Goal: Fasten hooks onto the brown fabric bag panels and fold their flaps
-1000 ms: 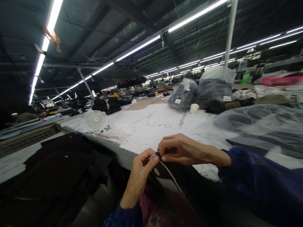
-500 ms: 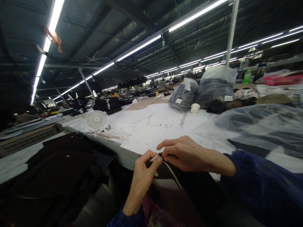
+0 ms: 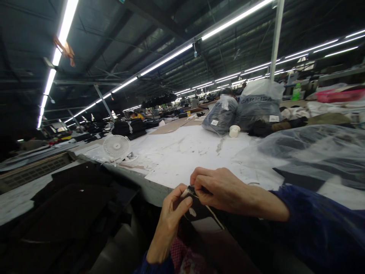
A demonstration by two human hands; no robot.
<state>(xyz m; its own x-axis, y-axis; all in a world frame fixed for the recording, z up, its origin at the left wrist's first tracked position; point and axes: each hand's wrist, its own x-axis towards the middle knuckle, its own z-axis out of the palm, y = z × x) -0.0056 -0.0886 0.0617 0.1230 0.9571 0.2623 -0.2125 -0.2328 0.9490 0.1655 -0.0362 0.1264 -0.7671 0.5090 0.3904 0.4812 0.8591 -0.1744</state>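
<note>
Both hands work at the top edge of a dark fabric piece (image 3: pixel 199 213) with a pale strip along one side and a light patch lower down. My left hand (image 3: pixel 172 217) grips its upper left corner, the thumb in front and the fingers behind. Close beside it, my right hand (image 3: pixel 218 188) pinches the same edge between thumb and curled forefinger. Whatever small part lies between those right fingertips is mostly hidden. The fabric piece hangs in front of the lap, near the table's edge.
A white-covered table (image 3: pixel 176 152) spreads ahead, with a small white fan (image 3: pixel 116 146), a white cup (image 3: pixel 234 131) and plastic-wrapped bags (image 3: pixel 258 106) on it. Dark fabric pieces (image 3: pixel 76 205) are piled at left. Clear plastic sheeting (image 3: pixel 316 152) lies at right.
My left thumb has lifted a little, baring more of the fabric piece's corner. My right fingers have curled in tighter, the forefinger no longer stretched out.
</note>
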